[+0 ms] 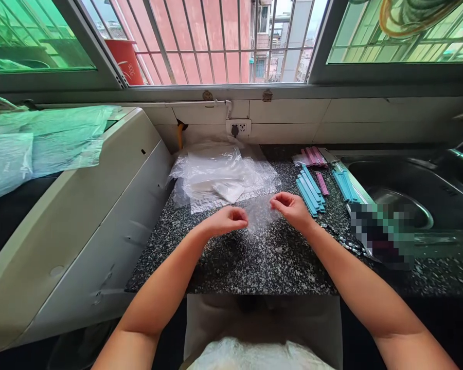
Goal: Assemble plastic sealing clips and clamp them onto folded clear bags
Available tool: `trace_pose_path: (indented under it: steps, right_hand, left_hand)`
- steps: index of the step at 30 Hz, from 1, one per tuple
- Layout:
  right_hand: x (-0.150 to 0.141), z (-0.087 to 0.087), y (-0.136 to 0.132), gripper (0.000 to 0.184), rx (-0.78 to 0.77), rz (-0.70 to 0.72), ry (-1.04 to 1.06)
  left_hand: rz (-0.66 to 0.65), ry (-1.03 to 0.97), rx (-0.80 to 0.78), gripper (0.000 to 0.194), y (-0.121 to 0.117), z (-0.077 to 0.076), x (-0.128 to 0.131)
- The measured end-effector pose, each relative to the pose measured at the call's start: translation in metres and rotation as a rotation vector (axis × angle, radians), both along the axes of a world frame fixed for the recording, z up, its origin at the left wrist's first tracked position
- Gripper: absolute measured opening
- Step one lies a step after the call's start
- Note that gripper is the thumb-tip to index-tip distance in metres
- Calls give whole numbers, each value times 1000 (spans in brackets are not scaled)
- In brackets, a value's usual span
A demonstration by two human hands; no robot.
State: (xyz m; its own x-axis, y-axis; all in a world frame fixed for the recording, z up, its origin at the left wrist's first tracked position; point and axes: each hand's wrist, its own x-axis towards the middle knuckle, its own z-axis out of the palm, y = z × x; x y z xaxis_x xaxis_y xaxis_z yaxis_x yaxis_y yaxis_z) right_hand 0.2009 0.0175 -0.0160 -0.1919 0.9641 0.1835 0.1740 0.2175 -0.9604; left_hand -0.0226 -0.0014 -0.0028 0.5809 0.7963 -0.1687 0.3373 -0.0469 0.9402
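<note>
My left hand (228,220) and my right hand (289,205) are both closed in a pinch over the speckled granite counter (254,262). Between them they hold a small clear plastic bag (259,211) by its two sides, just above the counter. A pile of clear plastic bags (219,174) lies right behind the hands. Blue strips (310,192) lie to the right of my right hand, with pink strips (314,155) further back.
A steel sink (401,190) is set into the counter at the right. A white appliance (81,216) covered with plastic sheet stands at the left. A wall socket (238,127) sits under the barred window. A blurred patch covers something by the sink.
</note>
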Motion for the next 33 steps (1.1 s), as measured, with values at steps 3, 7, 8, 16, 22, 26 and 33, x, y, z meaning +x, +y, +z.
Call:
trace_pose_path:
  steps: [3, 7, 8, 16, 22, 26, 33]
  right_hand:
    - [-2, 7, -6, 22, -23, 72, -5]
    - [-7, 13, -17, 18, -50, 209, -40]
    - [-9, 13, -19, 18, -55, 235, -50]
    - [-19, 6, -25, 21, -47, 283, -117]
    - [-19, 4, -25, 22, -25, 279, -140]
    - [-20, 4, -25, 21, -13, 282, -144]
    - [-23, 6, -26, 18, 32, 211, -179]
  left_hand:
    - [-130, -6, -47, 24, -2, 5, -3]
    - [78, -88, 35, 26, -1, 8, -2]
    - [162, -110, 66, 26, -1, 7, -1]
    - [261, -182, 132, 22, -5, -4, 19]
    - [277, -115, 187, 15, -9, 0, 22]
    - [285, -133, 175, 13, -9, -3, 24]
    - [289, -192, 137, 13, -9, -6, 28]
